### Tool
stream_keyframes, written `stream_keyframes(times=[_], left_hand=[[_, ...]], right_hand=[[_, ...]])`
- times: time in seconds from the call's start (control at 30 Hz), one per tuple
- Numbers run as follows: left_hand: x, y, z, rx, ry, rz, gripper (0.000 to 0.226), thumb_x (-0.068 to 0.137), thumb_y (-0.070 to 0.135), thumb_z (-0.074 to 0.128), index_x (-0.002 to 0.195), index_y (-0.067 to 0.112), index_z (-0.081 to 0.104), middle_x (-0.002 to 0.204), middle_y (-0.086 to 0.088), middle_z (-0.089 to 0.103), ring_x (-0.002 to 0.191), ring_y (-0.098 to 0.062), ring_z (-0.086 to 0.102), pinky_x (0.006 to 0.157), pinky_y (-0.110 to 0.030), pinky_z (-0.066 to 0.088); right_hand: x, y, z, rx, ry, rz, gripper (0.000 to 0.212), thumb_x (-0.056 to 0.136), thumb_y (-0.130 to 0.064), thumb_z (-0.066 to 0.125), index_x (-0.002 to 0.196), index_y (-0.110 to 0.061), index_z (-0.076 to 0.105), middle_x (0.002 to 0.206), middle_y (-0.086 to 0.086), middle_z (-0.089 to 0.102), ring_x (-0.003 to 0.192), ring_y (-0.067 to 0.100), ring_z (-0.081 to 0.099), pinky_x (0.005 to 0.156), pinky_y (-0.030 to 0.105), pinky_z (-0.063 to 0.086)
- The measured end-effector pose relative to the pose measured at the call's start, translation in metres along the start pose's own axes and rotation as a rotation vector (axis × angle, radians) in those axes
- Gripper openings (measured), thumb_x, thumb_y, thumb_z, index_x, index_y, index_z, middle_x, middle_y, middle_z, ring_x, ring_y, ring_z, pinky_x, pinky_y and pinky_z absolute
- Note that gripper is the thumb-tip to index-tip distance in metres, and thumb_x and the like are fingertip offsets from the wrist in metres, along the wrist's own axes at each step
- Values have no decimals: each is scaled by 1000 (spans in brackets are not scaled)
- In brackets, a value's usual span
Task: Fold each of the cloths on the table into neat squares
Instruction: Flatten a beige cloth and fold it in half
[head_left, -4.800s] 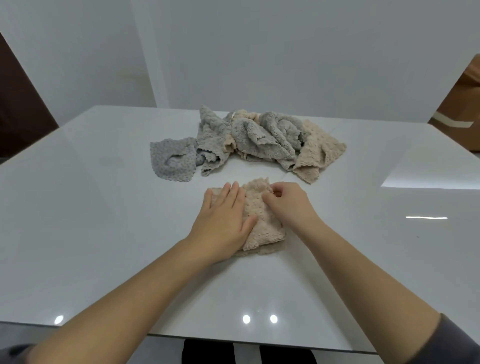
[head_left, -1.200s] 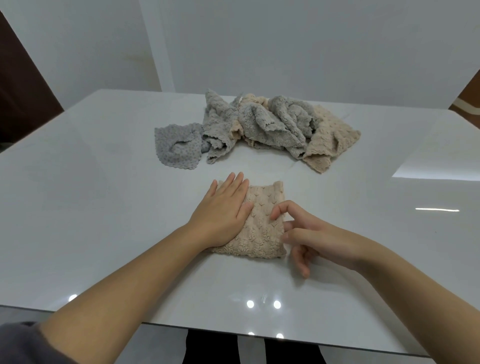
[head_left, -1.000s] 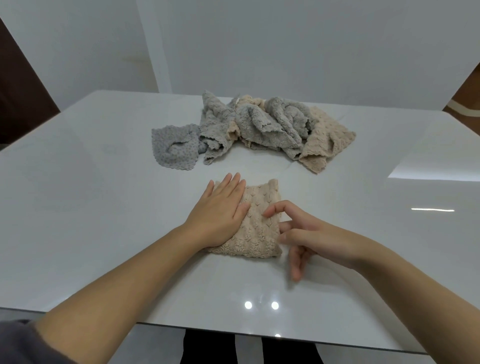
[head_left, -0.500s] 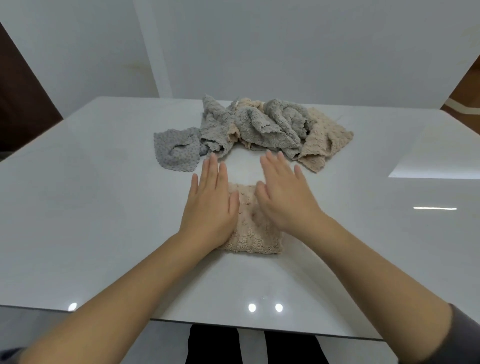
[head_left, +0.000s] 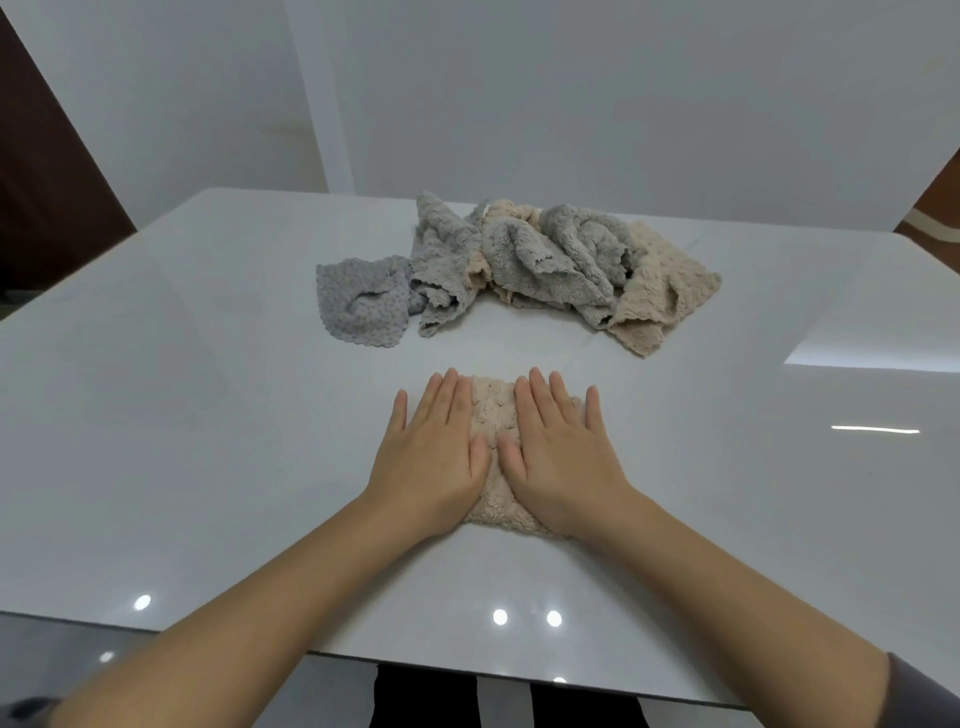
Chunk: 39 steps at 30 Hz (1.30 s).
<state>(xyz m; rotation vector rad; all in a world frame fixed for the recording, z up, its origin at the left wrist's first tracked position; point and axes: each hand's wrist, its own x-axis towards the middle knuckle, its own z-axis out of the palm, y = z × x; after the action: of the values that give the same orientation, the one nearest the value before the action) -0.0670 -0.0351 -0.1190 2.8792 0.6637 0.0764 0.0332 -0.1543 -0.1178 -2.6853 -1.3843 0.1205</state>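
Grey and dotted, a small cloth (head_left: 358, 304) lies flat farthest left on the white table (head_left: 182, 415), its right edge touching the heap. Nearer me, the left hand (head_left: 431, 462) presses palm-down on the left half of the folded beige cloth (head_left: 493, 410), fingers straight and close together (only the little finger strays outward). That cloth sits at the table's near middle, well apart from the heap of crumpled grey and beige cloths (head_left: 545, 260) behind it. The right hand (head_left: 563, 462) lies flat on the cloth's right half, fingers straight and slightly spread, the two thumbs almost meeting.
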Motion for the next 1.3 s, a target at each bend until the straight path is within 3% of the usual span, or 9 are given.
stream_keyframes(times=[0.23, 0.37, 0.47, 0.57, 0.63, 0.7, 0.8, 0.93, 1.3], left_hand=[[1, -10, -9, -101, -35, 62, 82, 87, 61, 8, 155, 17, -2, 164, 1, -5, 149, -8, -10, 121, -38, -7], [-19, -41, -22, -63, -33, 440, 97, 81, 80, 33, 156, 29, -2, 161, 12, -16, 145, 0, -19, 121, -31, -9], [-19, -72, -27, 52, 124, 475, 88, 84, 74, 40, 154, 30, 9, 164, 6, -2, 150, -10, -4, 121, -34, -1], [-15, -91, -38, 79, 205, 295, 74, 86, 41, 45, 153, 23, 20, 163, 2, 6, 150, -14, 4, 122, -43, 10], [-18, -84, -41, -35, 196, 184, 76, 82, 31, 30, 155, 19, 15, 161, 6, -3, 150, -9, -4, 123, -39, 2], [-23, -58, -40, -151, 205, 113, 75, 84, 37, 14, 155, 17, 6, 160, 8, -9, 147, -4, -12, 121, -30, -8], [-23, -14, -26, -135, 160, 8, 78, 85, 45, -2, 155, 11, -6, 162, -3, -16, 147, -11, -18, 118, -30, -12], [-18, 5, 1, -45, 98, -121, 96, 70, 52, -18, 153, 5, -10, 161, -12, -19, 148, -21, -19, 117, -34, -12], [-17, 4, 0, 14, 13, -126, 94, 76, 55, -12, 155, 5, 0, 163, -13, -4, 150, -22, -7, 118, -33, -8]], right_hand=[[2, 1, -12, 62, -23, 17, 67, 99, -50, 17, 156, -15, 9, 162, 1, 14, 149, 20, 9, 119, 55, -2], [8, 10, -31, 164, 27, 8, 55, 103, -42, 23, 154, -22, 21, 150, 1, 40, 137, 21, 34, 114, 47, 21], [5, 15, -45, 195, 48, 51, 48, 103, -37, 24, 147, -23, 36, 132, 3, 58, 122, 24, 49, 102, 41, 32], [2, 20, -54, 91, 136, 171, 44, 102, -38, 22, 129, -20, 52, 112, 6, 67, 102, 28, 59, 91, 39, 38], [-1, 19, -54, 63, 173, 150, 47, 102, -37, 22, 139, -15, 44, 132, 8, 57, 120, 28, 52, 101, 41, 34], [0, 10, -48, 96, 132, 30, 56, 104, -36, 20, 155, -12, 15, 160, 7, 22, 147, 22, 20, 119, 45, 14], [8, -3, -32, 54, 17, -173, 61, 105, -38, 17, 156, -15, -6, 163, 0, -13, 149, 15, -15, 121, 50, -6], [15, 6, -22, 45, -125, -239, 60, 105, -39, 17, 156, -17, -7, 162, -3, -16, 148, 10, -18, 120, 49, -9], [20, 8, -17, 45, -163, -243, 60, 105, -38, 19, 156, -16, -3, 164, -3, -9, 149, 10, -11, 120, 49, -8]])
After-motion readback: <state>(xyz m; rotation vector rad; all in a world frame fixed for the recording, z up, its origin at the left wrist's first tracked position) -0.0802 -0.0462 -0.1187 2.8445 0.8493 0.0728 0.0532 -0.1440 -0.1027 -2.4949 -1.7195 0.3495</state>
